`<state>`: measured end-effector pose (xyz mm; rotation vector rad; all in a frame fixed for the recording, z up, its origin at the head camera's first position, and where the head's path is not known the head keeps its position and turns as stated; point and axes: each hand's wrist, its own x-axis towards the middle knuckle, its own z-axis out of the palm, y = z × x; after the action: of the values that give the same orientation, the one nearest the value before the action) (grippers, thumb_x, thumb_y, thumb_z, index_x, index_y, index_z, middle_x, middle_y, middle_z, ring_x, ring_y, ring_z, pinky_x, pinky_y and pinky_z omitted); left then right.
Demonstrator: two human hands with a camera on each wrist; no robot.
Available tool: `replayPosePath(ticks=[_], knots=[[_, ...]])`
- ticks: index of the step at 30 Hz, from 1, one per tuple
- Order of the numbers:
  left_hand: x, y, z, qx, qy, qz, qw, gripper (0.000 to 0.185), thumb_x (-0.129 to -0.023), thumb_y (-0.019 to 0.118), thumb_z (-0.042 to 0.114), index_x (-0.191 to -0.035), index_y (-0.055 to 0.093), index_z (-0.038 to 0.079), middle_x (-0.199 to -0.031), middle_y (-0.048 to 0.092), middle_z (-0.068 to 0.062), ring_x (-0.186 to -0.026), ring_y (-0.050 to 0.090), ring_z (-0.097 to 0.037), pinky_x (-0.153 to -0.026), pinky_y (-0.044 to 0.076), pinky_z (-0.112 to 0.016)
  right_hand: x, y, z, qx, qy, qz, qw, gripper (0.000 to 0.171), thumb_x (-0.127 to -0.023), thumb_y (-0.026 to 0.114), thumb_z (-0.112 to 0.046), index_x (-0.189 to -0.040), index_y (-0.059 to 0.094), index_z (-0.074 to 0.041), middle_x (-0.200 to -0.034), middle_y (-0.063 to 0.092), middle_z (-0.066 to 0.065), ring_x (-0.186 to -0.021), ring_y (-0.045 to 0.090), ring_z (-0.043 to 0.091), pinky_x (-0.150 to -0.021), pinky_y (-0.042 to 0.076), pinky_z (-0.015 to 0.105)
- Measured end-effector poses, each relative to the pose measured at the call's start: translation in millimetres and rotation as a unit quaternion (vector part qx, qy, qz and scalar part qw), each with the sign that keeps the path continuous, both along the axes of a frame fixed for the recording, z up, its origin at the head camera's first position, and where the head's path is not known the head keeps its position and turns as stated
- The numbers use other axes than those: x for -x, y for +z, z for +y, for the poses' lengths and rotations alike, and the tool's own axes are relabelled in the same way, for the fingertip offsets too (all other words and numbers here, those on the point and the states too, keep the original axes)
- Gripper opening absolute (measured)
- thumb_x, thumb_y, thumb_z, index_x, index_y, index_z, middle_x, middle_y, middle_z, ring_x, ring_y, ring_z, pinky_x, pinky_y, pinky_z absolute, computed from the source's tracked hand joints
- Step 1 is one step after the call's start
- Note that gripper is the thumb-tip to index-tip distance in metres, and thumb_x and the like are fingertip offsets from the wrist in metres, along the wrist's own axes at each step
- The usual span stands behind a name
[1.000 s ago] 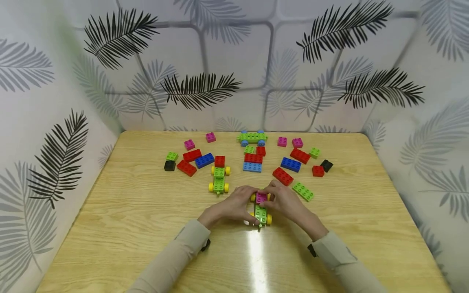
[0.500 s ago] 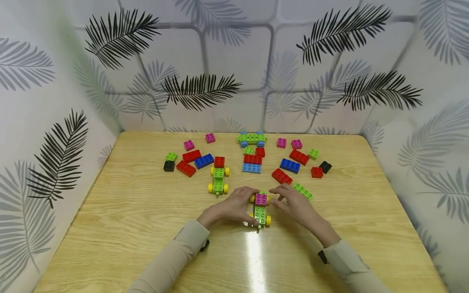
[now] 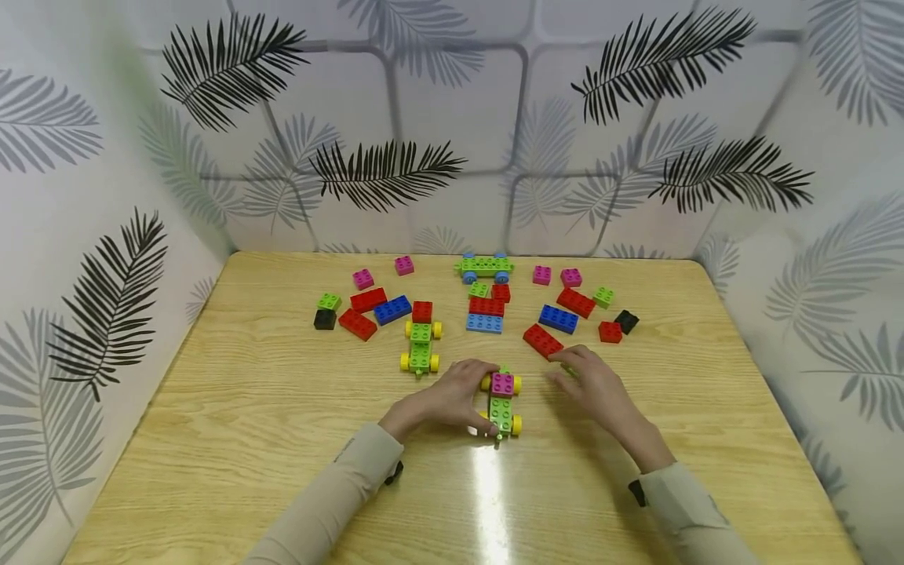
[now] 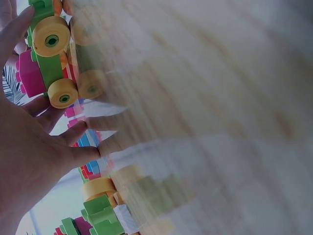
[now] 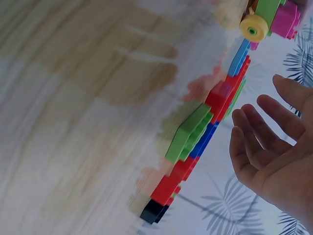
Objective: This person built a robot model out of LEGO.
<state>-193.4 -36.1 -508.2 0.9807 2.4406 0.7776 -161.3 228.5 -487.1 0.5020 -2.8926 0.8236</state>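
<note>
A green toy car base (image 3: 501,412) with yellow wheels stands in front of me, a pink brick (image 3: 503,384) on its far end. My left hand (image 3: 448,399) holds the car from the left, thumb at the near end and fingers toward the far end. To the right, my right hand (image 3: 600,396) hovers with relaxed, slightly bent fingers and holds nothing. A long green brick (image 5: 190,131) shows in the right wrist view; in the head view that hand covers most of it. Just beyond these fingertips lies a long red brick (image 3: 543,342).
Another yellow-wheeled car (image 3: 420,357) with a red brick stands to the left. A blue-wheeled car base (image 3: 484,267) is at the back edge. Several loose bricks spread across the back, including a light blue brick (image 3: 485,323), a dark blue brick (image 3: 558,318) and a black brick (image 3: 626,322).
My right hand has let go of the pink brick and moved right, over the long green brick. The left hand has stayed on the car.
</note>
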Motion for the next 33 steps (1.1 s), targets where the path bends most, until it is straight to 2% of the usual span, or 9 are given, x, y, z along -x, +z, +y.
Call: replayPosePath(ticks=[10, 20, 33], knots=[[0.2, -0.9, -0.7, -0.004, -0.002, 0.003, 1.0000, 0.097, -0.072, 0.082, 0.045, -0.148, 0.032, 0.011, -0.146, 0.039, -0.008, -0.140, 0.027, -0.026, -0.114, 0.022, -0.042, 2.7, -6.4, 18.4, -0.014, -0.027, -0.016, 0.999, 0.033, -0.092, 0.067, -0.018, -0.119, 0.064, 0.000, -0.113, 0.060, 0.018, -0.104, 0.058, 0.034, -0.087, 0.048, 0.052], [-0.2, -0.2, -0.9, -0.005, -0.002, -0.001, 1.0000, 0.097, -0.072, 0.082, 0.047, -0.147, 0.032, 0.011, -0.147, 0.038, -0.007, -0.140, 0.027, -0.025, -0.114, 0.022, -0.042, 5.3, -12.1, 31.4, -0.027, -0.024, 0.003, 0.999, 0.036, -0.089, 0.070, -0.013, -0.121, 0.063, 0.003, -0.116, 0.060, 0.023, -0.107, 0.056, 0.040, -0.090, 0.045, 0.055], [-0.6, 1.3, -0.7, -0.002, 0.001, -0.002, 1.0000, 0.096, -0.073, 0.082, 0.045, -0.148, 0.032, 0.012, -0.147, 0.038, -0.006, -0.140, 0.027, -0.025, -0.114, 0.022, -0.042, 10.1, -9.1, 30.1, -0.087, -0.010, -0.079, 0.993, 0.048, -0.092, 0.065, -0.020, -0.135, 0.053, -0.002, -0.139, 0.046, 0.026, -0.118, 0.046, 0.050, -0.092, 0.040, 0.063]])
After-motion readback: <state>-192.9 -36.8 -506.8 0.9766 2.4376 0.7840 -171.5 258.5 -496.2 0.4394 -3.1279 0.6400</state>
